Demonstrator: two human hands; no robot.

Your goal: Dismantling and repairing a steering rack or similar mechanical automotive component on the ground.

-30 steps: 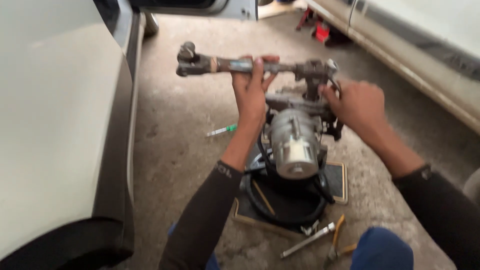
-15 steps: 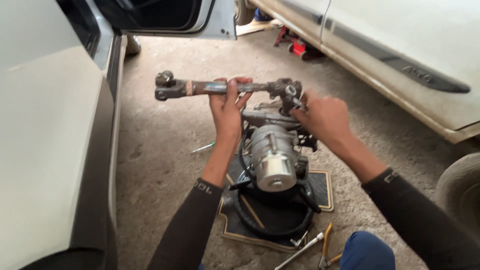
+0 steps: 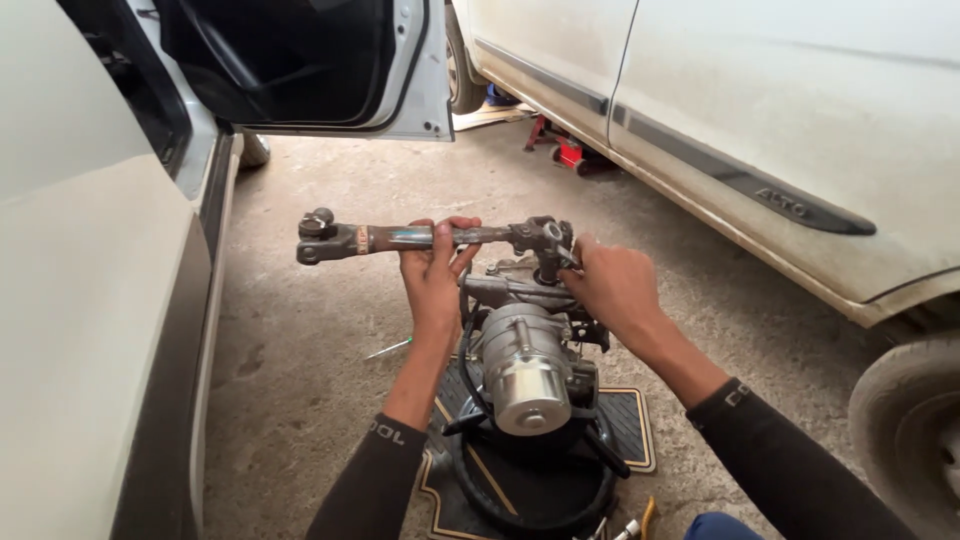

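Note:
My left hand (image 3: 434, 272) grips a rusty steel shaft (image 3: 385, 238) held level, with a universal joint (image 3: 317, 236) at its left end. The shaft's right end meets a second joint (image 3: 545, 238) on top of a steering column assembly. My right hand (image 3: 612, 288) rests on that joint and the column's upper bracket. Below both hands sits the column's silver cylindrical motor (image 3: 521, 368), facing me. The whole assembly stands on a black floor mat (image 3: 633, 425) with a yellow border, and a black rubber loop (image 3: 527, 507) lies around its base.
A white car (image 3: 90, 330) flanks my left, its open door (image 3: 330, 70) ahead. Another white car (image 3: 760, 130) runs along the right, with a tyre (image 3: 915, 430). A red jack (image 3: 570, 152) sits under it. A screwdriver (image 3: 388, 348) lies on the concrete; tools (image 3: 630, 525) lie by the mat.
My view has tilted up, so the assembly sits lower in view and the open door shows. Both hands keep their hold on the shaft and joint.

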